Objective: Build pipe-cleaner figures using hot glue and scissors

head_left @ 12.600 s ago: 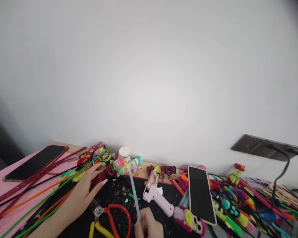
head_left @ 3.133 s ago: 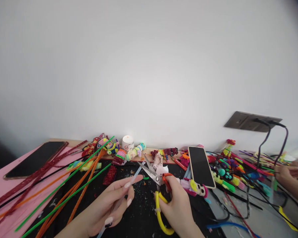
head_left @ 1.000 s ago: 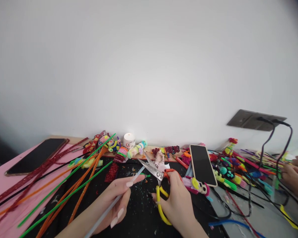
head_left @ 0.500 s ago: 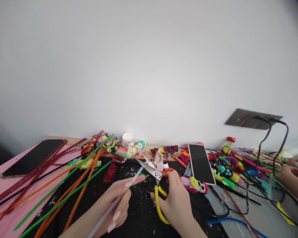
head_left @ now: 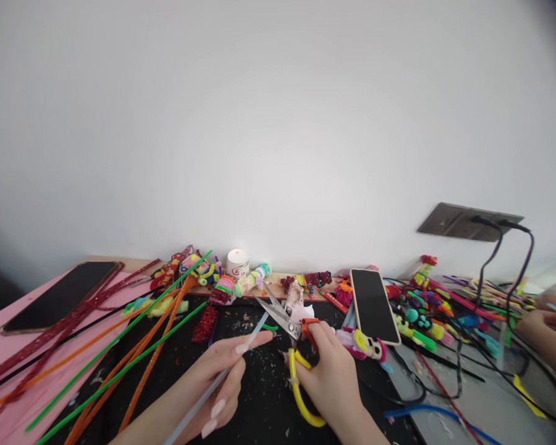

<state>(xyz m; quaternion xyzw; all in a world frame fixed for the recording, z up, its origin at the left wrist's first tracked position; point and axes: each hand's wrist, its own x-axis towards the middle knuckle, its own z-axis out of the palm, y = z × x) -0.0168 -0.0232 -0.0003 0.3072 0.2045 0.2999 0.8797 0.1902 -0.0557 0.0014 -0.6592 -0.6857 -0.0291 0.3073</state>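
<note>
With the left hand [head_left: 206, 368], pinches a translucent stick [head_left: 208, 392] between thumb and fingers, clamped on its shaft with the index finger stretched beside it, probably for steadying the far end. With the right hand [head_left: 331, 364], clasps the scissors [head_left: 291, 326] by both the red and the yellow handle, clamped on them with a spread grip and apparently thereby leaving the blades parted. Holds both over the black mat [head_left: 269, 402], in front of the body and short of the glue gun [head_left: 295, 296], likely for elbow room. Points the stick forward and rightward, with its long axis slanting from low by the left wrist up to a tip beside the lower blade; cannot tell whether touching it. Aims the scissors forward and leftward, with their long axis running from handles to blade tips and across the line of the stick. Has a pale-edged phone [head_left: 375, 306] to the right, a long green stem [head_left: 120, 339] to the left, and, well apart at the far right, a co-worker's hand [head_left: 544, 334]
</note>
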